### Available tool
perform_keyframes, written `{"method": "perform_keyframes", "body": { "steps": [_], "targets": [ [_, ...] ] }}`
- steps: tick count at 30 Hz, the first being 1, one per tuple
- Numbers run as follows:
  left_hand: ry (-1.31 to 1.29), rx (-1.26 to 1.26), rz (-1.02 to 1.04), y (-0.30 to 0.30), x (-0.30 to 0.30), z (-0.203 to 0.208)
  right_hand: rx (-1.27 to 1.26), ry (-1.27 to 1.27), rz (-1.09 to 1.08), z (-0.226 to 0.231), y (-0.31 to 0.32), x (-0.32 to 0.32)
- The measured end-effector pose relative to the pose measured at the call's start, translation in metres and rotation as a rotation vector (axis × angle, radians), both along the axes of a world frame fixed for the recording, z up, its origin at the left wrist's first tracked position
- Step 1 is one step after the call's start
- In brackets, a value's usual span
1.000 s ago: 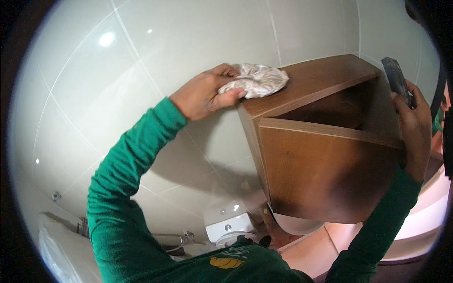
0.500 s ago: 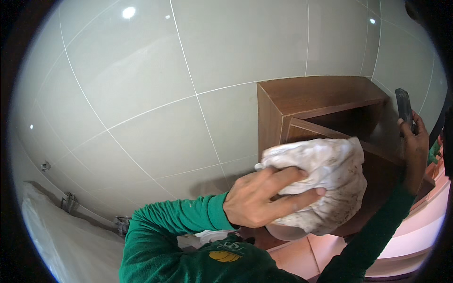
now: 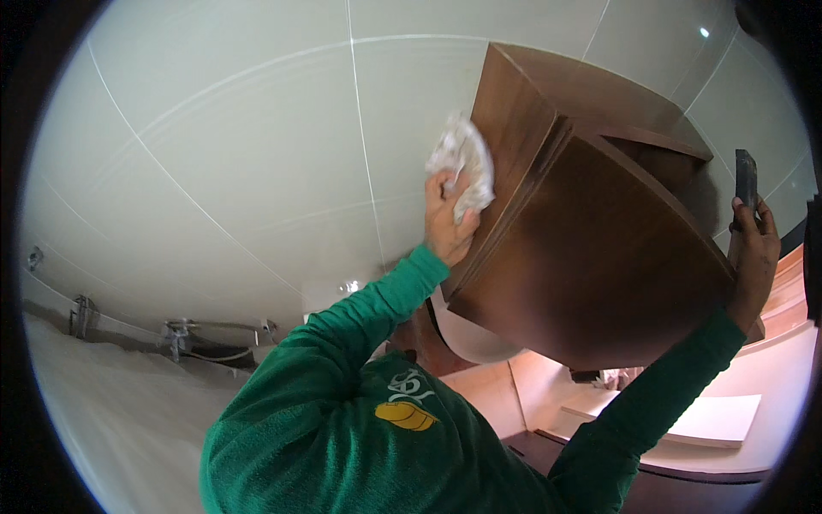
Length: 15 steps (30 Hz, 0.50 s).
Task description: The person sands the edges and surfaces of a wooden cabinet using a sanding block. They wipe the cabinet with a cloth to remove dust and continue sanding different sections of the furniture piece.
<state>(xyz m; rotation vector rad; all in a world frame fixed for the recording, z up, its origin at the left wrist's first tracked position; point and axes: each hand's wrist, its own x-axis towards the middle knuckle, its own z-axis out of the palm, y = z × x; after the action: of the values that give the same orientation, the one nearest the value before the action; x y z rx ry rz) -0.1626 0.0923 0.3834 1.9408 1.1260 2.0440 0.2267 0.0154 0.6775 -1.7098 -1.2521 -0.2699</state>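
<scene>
My left hand (image 3: 449,218) grips a crumpled white cloth (image 3: 467,163) with brownish stains. The cloth lies against the left side of a brown wooden wall cabinet (image 3: 524,107), where it meets the tiled wall. Swung partly out from the cabinet is its door (image 3: 608,248), with a dark gap along the upper edge. On the far right, my right hand (image 3: 755,244) is raised and closed around a dark, narrow rectangular block (image 3: 747,178); its exact kind cannot be made out. Both forearms are in green sleeves.
Large grey tiles (image 3: 240,154) cover the wall. At lower left are a metal tap (image 3: 178,338) and a large surface under whitish plastic sheeting (image 3: 111,420). A white rounded basin-like piece (image 3: 475,338) shows under the cabinet, and a pale board (image 3: 711,420) lies at lower right.
My left hand has carried the cloth leftward and up, from in front of the cabinet to its left side. The view has shifted, and the door's front now shows more fully. My right hand keeps its hold.
</scene>
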Motion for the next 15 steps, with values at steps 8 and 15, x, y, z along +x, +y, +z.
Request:
{"method": "perform_keyframes", "body": {
  "steps": [8, 15],
  "targets": [
    [-0.414, -0.999, 0.217, -0.081, -0.01, -0.146, -0.085, 0.008, 0.016, 0.009, -0.007, -0.007],
    [-0.385, -0.694, 0.01, -0.083, -0.034, -0.038, 0.03, -0.005, 0.079, 0.004, -0.008, -0.013]
  ]
}}
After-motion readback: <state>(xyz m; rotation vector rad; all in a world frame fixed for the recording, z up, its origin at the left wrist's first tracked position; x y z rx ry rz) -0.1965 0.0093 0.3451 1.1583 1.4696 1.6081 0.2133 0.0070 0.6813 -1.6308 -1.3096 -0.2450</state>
